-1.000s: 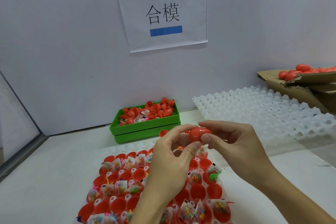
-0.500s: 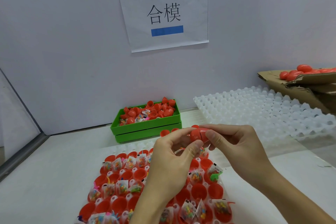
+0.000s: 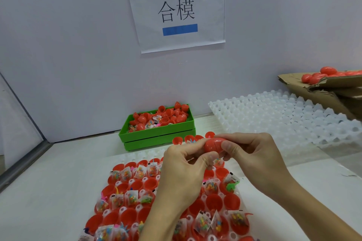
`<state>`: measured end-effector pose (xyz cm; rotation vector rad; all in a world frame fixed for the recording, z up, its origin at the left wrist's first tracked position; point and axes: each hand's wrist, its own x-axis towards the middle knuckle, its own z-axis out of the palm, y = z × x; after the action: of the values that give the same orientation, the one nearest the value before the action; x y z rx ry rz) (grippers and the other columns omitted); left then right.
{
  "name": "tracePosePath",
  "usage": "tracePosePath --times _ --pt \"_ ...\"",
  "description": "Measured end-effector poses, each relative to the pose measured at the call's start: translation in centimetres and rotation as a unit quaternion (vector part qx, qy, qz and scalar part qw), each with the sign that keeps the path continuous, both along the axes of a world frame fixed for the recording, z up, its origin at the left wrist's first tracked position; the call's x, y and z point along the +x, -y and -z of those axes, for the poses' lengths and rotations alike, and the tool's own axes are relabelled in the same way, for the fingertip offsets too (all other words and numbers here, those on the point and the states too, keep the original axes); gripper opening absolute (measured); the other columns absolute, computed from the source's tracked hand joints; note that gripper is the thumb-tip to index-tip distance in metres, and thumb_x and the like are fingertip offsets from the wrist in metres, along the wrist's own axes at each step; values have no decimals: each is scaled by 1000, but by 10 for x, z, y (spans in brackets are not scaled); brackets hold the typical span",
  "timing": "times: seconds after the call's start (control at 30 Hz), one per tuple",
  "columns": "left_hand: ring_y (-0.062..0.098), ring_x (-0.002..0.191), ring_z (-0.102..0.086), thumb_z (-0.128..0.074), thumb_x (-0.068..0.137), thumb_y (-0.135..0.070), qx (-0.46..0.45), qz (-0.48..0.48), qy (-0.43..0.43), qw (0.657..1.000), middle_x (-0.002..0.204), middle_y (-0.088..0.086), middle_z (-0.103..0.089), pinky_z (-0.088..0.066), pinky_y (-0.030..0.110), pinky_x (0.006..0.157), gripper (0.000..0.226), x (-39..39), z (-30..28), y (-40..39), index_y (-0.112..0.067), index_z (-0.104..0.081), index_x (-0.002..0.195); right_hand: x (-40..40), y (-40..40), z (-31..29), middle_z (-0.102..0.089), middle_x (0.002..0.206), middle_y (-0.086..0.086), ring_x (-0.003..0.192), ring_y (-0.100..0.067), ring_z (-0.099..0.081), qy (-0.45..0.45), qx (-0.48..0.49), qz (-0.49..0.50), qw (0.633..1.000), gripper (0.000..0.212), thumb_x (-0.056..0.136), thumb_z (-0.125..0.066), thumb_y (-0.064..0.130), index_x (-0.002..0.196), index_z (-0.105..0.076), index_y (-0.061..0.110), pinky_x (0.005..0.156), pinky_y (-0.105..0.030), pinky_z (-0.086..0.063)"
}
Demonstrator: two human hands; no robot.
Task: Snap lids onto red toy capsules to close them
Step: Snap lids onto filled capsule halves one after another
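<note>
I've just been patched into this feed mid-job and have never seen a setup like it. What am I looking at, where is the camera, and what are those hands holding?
There is no machine here: these are a person's two bare hands, seen from a camera worn on the head, looking forward and down. The left hand and right hand together pinch one red capsule above the table. A seam line shows around its middle, so both halves are together; whether it has clicked fully shut I cannot tell. Below lies a white tray of open red capsule halves, many with small bagged toys. Behind it sits a green bin of loose red parts, to the right an empty white tray, and a cardboard box of closed capsules.
</note>
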<state>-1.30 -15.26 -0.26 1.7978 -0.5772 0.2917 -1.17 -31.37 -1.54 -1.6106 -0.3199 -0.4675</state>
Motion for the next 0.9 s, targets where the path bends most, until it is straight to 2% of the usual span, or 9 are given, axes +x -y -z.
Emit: tracePosePath --times 0.1,0.23,0.37,0.5,0.6,0.7,0.8,0.9 --pt "-3 68 -66 -70 88 -7 32 -10 16 999 70 -20 -71 -48 9 64 29 2 3 0 -33 -78 96 2 1 4 -77 77 -2 66 -16 -70 -13 -9 4 1000 21 86 -67 1 94 -78 18 63 -20 -55" --pt "9 66 -62 -67 88 -8 79 -40 49 995 73 -7 -72 -51 23 61 22 6 8 1 -26 -79 96 4 0 8 -77 76 -6 67 -24 -70 -22 -17 1 1000 23 88 -65 -1 94 -78 16 68 -29 -59" --pt "7 56 -56 -61 83 -15 84 -60 66 992 65 -7 -68 -46 21 53 20 7 10 2 -20 -79 89 3 -2 8 -77 75 -3 65 -14 -70 -13 -11 -3 1000 22 87 -66 0 92 -78 18 65 -22 -57" --pt "14 54 -53 -65 87 -4 109 -74 72 989 60 0 -65 -46 28 51 15 9 11 -1 -13 -77 85 3 -4 9 -77 75 0 64 -11 -71 -9 -5 -5 1000 25 87 -66 -2 90 -78 20 64 -19 -56" --pt "8 56 -53 -65 89 -3 131 -82 69 986 62 1 -65 -42 15 50 14 7 10 -1 -10 -77 84 3 -6 11 -77 76 1 66 -14 -72 -4 -10 -3 1000 29 88 -65 -2 89 -77 24 66 -22 -58" --pt "4 56 -49 -65 90 -4 161 -91 67 981 58 -1 -59 -37 10 52 16 6 9 -2 -5 -71 75 3 -7 12 -77 76 3 66 -13 -72 0 -12 -2 1000 33 88 -64 -3 87 -77 28 66 -21 -58" --pt "4 60 -49 -66 90 -8 177 -95 68 977 59 -3 -57 -37 11 56 17 7 8 -2 -6 -70 74 3 -8 12 -77 77 3 67 -13 -72 2 -13 -6 1000 34 88 -64 -3 86 -77 29 65 -20 -58" --pt "10 66 -55 -67 91 -12 161 -79 65 982 66 -1 -65 -44 20 58 10 7 7 -2 -11 -75 85 4 -6 12 -78 78 1 68 -15 -73 3 -14 1 1000 30 88 -65 0 88 -77 26 67 -24 -59"
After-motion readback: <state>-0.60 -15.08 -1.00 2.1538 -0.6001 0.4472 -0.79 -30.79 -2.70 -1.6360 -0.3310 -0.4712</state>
